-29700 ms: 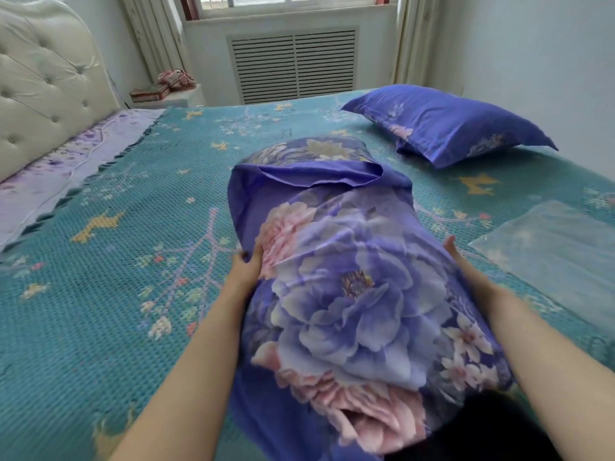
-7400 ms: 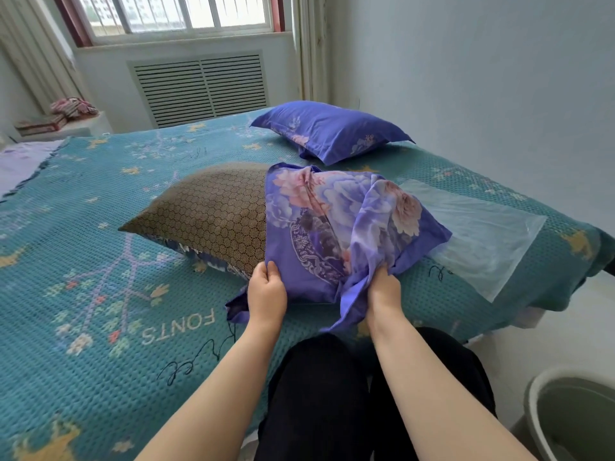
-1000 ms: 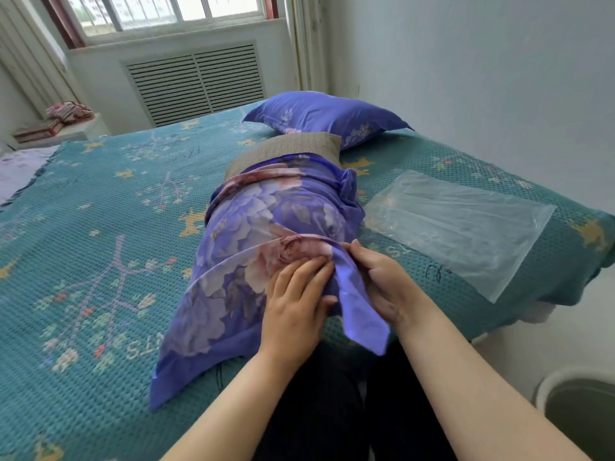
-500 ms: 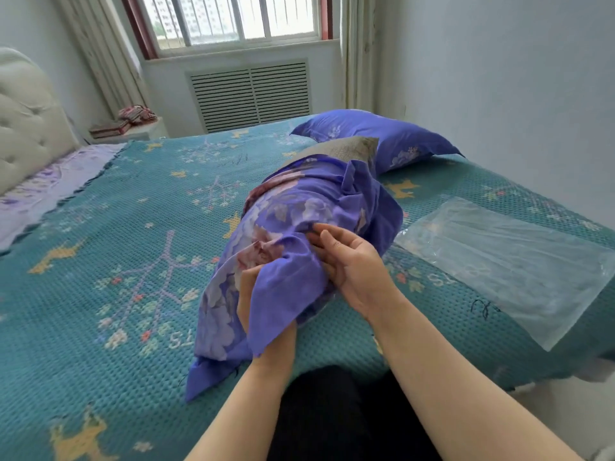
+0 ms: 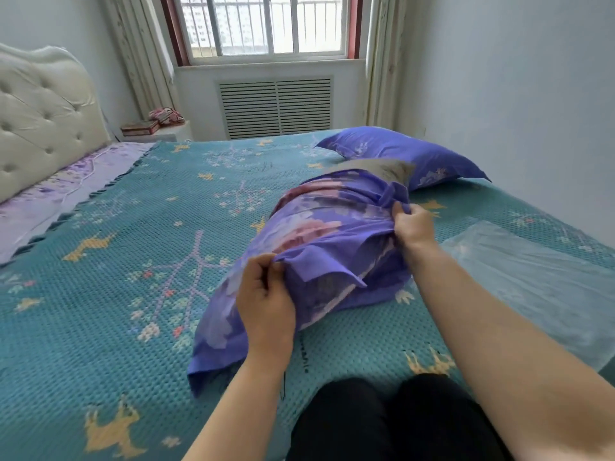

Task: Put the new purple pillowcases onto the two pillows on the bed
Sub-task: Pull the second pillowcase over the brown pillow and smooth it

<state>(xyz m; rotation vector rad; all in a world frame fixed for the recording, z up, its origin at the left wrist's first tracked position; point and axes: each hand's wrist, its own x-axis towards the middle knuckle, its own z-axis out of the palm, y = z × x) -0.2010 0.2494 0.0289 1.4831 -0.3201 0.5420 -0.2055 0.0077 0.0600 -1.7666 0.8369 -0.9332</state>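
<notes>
Pillowcase (image 5: 319, 234) half over brown pillow (image 5: 382, 168) mid-bed (image 5: 100, 294), left hand (image 5: 266, 304) pinching its near hem, right hand (image 5: 412, 224) gripping its far fold, covered pillow (image 5: 399, 151) just beyond, plastic bag (image 5: 532, 281) right of it.

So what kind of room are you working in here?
A home bedroom, most likely: a bed with a teal patterned bedspread, a tufted cream headboard at its left end, and a curtained window above a louvred radiator cover.
</notes>
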